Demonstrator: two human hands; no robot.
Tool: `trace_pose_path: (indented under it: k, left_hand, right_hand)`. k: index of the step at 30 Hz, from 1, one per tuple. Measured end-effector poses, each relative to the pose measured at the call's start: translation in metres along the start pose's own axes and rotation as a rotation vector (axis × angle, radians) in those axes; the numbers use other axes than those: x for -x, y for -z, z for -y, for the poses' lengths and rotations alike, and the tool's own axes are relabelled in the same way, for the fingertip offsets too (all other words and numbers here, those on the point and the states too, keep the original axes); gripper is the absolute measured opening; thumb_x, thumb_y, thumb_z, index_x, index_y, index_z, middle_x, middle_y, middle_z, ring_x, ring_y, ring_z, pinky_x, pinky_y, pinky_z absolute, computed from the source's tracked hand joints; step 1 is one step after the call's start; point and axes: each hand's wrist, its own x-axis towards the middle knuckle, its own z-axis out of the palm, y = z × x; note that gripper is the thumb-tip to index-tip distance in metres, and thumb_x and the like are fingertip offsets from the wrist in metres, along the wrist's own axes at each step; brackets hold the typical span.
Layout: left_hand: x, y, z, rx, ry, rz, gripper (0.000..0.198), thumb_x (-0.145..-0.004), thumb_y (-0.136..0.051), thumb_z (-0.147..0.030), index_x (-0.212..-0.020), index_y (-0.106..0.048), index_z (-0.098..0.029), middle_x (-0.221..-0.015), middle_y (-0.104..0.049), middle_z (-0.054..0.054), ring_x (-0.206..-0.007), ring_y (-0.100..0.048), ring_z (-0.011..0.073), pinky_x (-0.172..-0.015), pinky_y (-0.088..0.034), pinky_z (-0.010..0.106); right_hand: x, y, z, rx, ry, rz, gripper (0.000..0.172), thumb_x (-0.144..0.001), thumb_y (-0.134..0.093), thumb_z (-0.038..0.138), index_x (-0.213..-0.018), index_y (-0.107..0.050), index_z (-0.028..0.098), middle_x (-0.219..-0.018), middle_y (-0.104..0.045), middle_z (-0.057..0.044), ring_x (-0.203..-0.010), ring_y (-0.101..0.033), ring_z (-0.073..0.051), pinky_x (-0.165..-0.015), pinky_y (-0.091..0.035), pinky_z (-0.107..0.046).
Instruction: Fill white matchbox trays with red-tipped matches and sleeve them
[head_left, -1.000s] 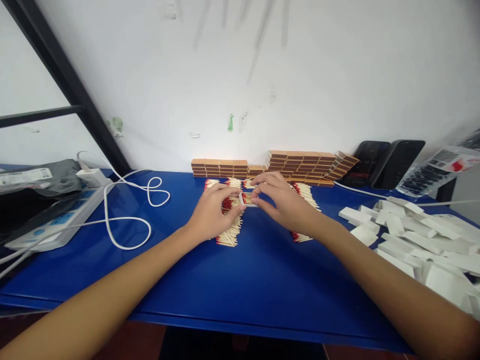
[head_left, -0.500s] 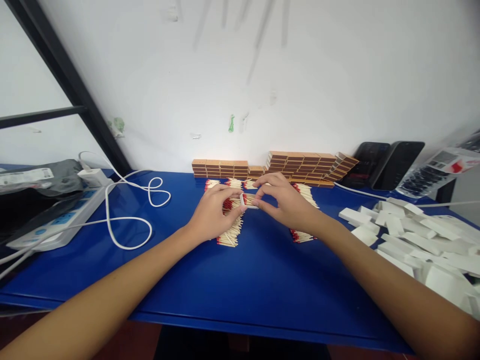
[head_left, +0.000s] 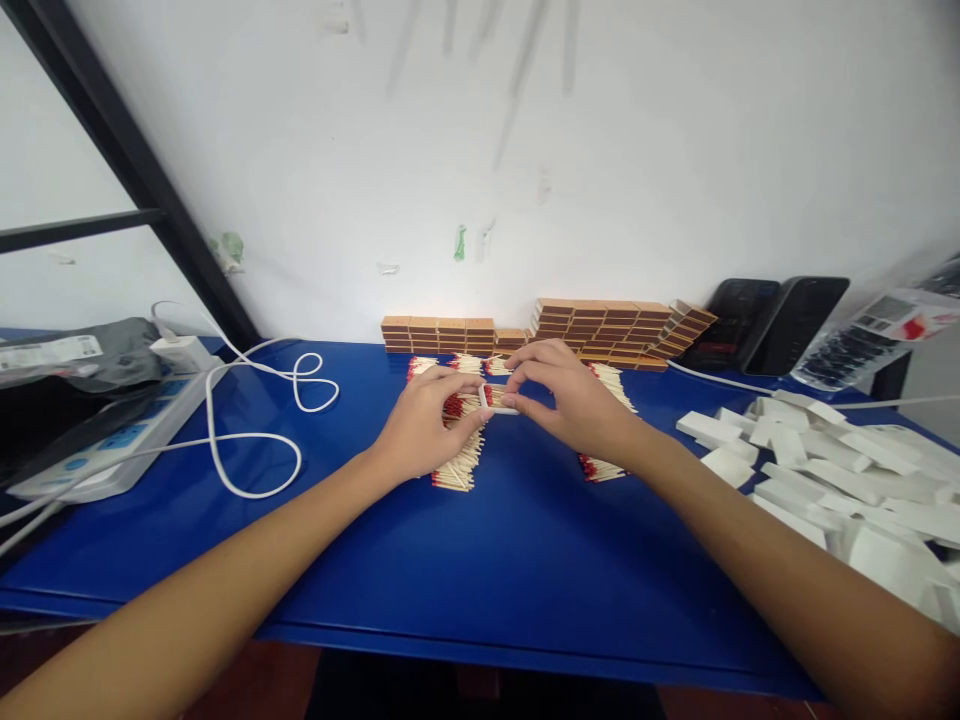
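Hardly anything differs from half a second ago: both hands hold the same spot at the centre of the frame, and the only shift is that the fingers of the right hand (head_left: 574, 400) curl a little closer over the small white tray (head_left: 496, 398), so the tray is steadied rather than carried anywhere. The tray sits just above the blue surface (head_left: 480, 570), between the two hands, with red-headed matches lying inside it. The right grip is narrow, thumb and fingertips pinched on the tray's right end; the left hand (head_left: 420, 425) closes on its left end, though the fingertips overlap the sticks there and the exact contact is hard to read. Under the left palm lies a loose pile of matches (head_left: 456, 468), thin pale wooden sticks with matte red tips, and a second pile (head_left: 600, 468) shows below the right wrist. Brown matchbox sleeves (head_left: 600, 335), flat-sided card, are stacked brick-like against the wall. At the right edge spreads a heap of empty white trays (head_left: 825, 480), light folded card. A glossy white cable (head_left: 255, 445) loops at the left.
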Motion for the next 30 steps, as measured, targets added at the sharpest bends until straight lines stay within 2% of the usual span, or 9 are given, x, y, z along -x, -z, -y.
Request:
trace_pose_path:
  k: [5,9,12,17,22,30]
  left_hand:
    - [-0.002,0.001,0.0,-0.061,0.064,-0.043,0.027,-0.091,-0.077,-0.031,-0.116,-0.072,-0.021,-0.11,-0.078,0.007,-0.108,-0.071,0.0266,-0.1,-0.056,0.048]
    - [-0.003,0.002,-0.001,-0.102,0.119,-0.077,0.024,-0.092,-0.076,-0.031,-0.114,-0.073,-0.022,-0.108,-0.079,0.006,-0.109,-0.07,0.0275,-0.097,-0.056,0.048]
    - [-0.003,0.003,-0.001,-0.11,0.138,-0.092,0.024,-0.091,-0.077,-0.031,-0.114,-0.073,-0.023,-0.108,-0.08,0.005,-0.111,-0.07,0.0275,-0.098,-0.055,0.049]
    - [-0.005,0.005,0.0,-0.109,0.184,-0.147,0.022,-0.091,-0.077,-0.032,-0.111,-0.074,-0.024,-0.111,-0.08,0.005,-0.112,-0.069,0.0284,-0.1,-0.054,0.051]
    - [-0.007,0.007,0.0,-0.105,0.218,-0.198,0.025,-0.091,-0.076,-0.029,-0.115,-0.073,-0.023,-0.111,-0.08,0.004,-0.112,-0.069,0.0293,-0.101,-0.053,0.052]
    - [-0.006,0.006,0.0,-0.093,0.216,-0.168,0.022,-0.091,-0.076,-0.028,-0.112,-0.072,-0.025,-0.112,-0.08,0.003,-0.112,-0.069,0.0281,-0.1,-0.054,0.05]
  right_hand:
    - [0.003,0.001,-0.022,0.107,-0.103,-0.039,0.013,-0.102,-0.057,0.029,-0.099,-0.069,0.024,-0.109,-0.071,-0.011,-0.111,-0.058,-0.031,-0.1,-0.048,-0.055]
    - [0.007,-0.01,-0.05,0.244,-0.188,0.086,0.022,-0.098,-0.059,0.029,-0.111,-0.074,0.021,-0.12,-0.07,-0.015,-0.119,-0.054,-0.036,-0.097,-0.048,-0.058]
    - [0.006,-0.021,-0.061,0.288,-0.185,0.155,0.029,-0.1,-0.056,0.03,-0.119,-0.075,0.022,-0.126,-0.068,-0.016,-0.124,-0.052,-0.037,-0.095,-0.049,-0.059]
    - [0.002,-0.032,-0.062,0.301,-0.14,0.171,0.032,-0.101,-0.053,0.029,-0.124,-0.075,0.024,-0.127,-0.066,-0.016,-0.126,-0.05,-0.035,-0.1,-0.049,-0.059]
    - [0.0,-0.031,-0.062,0.272,-0.123,0.173,0.028,-0.102,-0.053,0.03,-0.117,-0.075,0.021,-0.123,-0.066,-0.016,-0.123,-0.05,-0.035,-0.103,-0.048,-0.058]
    - [0.0,-0.034,-0.068,0.178,-0.137,0.136,0.015,-0.097,-0.062,0.029,-0.087,-0.07,0.021,-0.111,-0.067,-0.014,-0.118,-0.053,-0.032,-0.103,-0.049,-0.054]
